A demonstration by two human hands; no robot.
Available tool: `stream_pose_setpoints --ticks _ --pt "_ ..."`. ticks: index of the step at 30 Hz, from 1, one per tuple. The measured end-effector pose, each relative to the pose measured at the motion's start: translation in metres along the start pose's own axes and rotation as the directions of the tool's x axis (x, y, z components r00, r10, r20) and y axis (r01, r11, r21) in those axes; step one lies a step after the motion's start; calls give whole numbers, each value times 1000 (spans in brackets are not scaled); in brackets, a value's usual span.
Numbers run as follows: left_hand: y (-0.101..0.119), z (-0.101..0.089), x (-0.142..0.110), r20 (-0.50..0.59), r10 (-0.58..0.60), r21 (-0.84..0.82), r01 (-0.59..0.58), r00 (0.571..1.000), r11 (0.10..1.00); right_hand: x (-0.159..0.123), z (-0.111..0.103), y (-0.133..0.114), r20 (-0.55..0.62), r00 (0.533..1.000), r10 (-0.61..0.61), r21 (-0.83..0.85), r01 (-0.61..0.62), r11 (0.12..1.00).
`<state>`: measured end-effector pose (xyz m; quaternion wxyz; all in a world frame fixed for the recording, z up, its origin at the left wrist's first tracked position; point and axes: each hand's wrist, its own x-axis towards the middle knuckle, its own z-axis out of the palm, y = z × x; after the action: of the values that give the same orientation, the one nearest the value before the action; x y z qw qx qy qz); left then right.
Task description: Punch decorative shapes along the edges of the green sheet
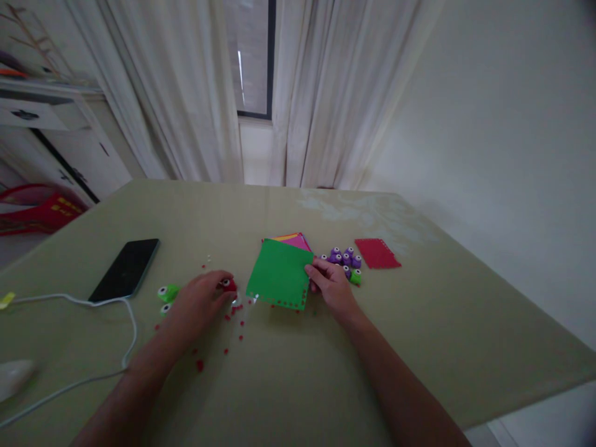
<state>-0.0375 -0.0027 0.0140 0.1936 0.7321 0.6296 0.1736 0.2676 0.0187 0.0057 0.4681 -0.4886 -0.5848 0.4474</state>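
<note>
My left hand is closed around a small red piece with a white-ringed dark spot like an eye. Its thumb and fingers meet at the piece, low over the table. My right hand pinches the right edge of a square green sheet, thumb on top. Small round holes run along the sheet's near edge and up its lower right side. Beneath its far edge lie pink and orange sheets. Tiny red dots are strewn between my hands, near a small clear bit. Behind my right hand sit several purple eyed pieces.
A green eyed piece lies by the purple ones; others lie beside my left forearm. A red sheet with edge holes is at the right. On the left are a black phone, a white cable and a blurred white object.
</note>
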Motion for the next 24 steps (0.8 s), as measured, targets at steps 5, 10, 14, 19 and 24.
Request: stream_pose_setpoints --ticks 5,10,14,19,24 --pt "11 4 1 -195 -94 -46 87 976 995 -3 6 0 32 997 71 80 -73 994" --pt "9 8 4 -147 -15 -71 5 989 997 -5 12 3 -17 1000 25 19 -24 1000" --pt "7 -5 -6 34 32 -177 -25 999 984 -5 13 5 -63 997 -44 -73 39 997" --pt "15 -6 -21 398 223 -275 -116 890 955 -4 12 4 -91 994 -62 -117 51 992" --pt "17 3 -12 281 190 -131 -158 941 979 -7 14 2 4 999 -40 -82 40 996"
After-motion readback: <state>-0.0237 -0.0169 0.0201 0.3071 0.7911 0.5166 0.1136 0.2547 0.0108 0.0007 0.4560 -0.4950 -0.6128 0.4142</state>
